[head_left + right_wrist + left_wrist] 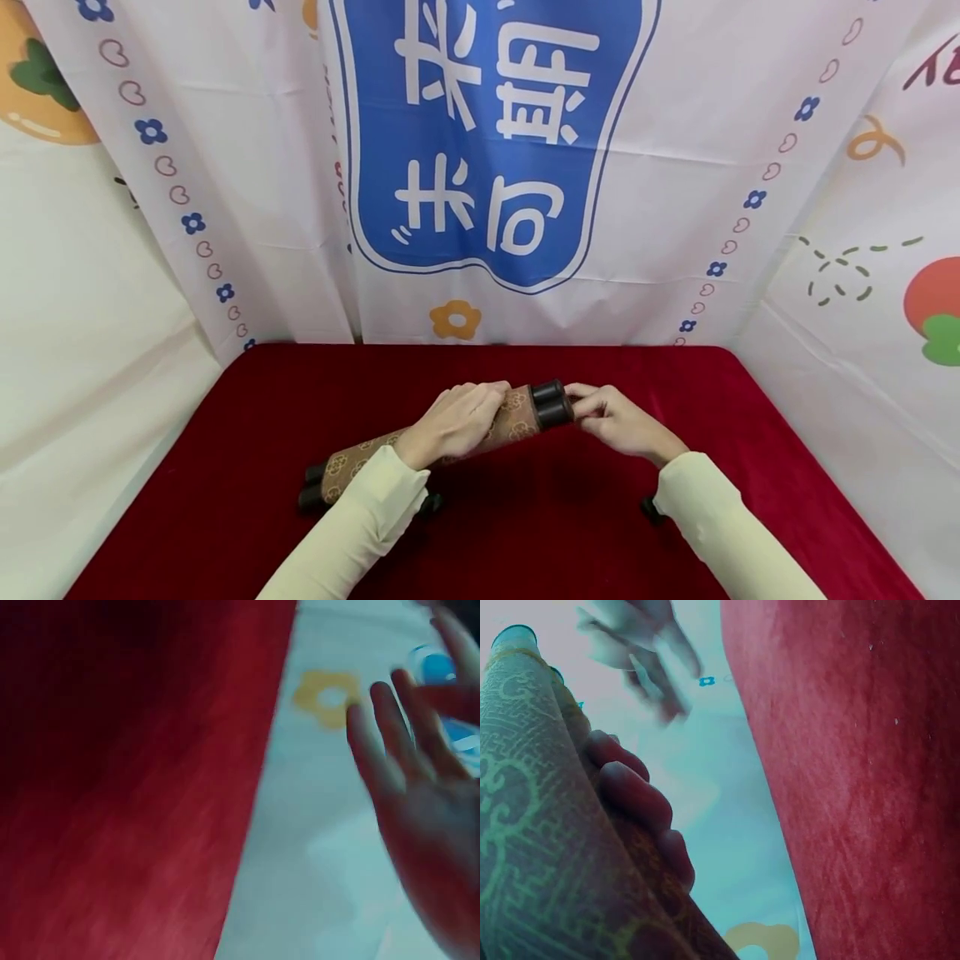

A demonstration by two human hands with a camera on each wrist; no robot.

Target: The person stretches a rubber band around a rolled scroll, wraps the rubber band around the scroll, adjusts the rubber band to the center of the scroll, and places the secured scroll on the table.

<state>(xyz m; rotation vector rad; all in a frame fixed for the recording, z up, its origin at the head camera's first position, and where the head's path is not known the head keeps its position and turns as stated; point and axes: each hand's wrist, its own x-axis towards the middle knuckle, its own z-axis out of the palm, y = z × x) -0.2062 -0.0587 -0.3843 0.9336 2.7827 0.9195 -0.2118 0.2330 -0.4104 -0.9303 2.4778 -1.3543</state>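
A scroll rolled in from both ends (356, 461), with brown patterned backing and black knobs at each end, lies slantwise above the red cloth in the head view. My left hand (463, 417) grips it near its right end, fingers wrapped over the far side. The left wrist view shows the patterned scroll (536, 802) close up, with the left fingertips (634, 791) curled against it. Beside the right-hand knobs is my right hand (618, 423); whether it touches them I cannot tell. In the right wrist view the right hand (435, 817) has fairly straight fingers, holding nothing visible.
A red cloth (600, 533) covers the table. Printed white curtains (660, 250) stand behind it and on both sides, one bearing a blue panel (487, 225). Small dark objects (431, 504) show by both cuffs.
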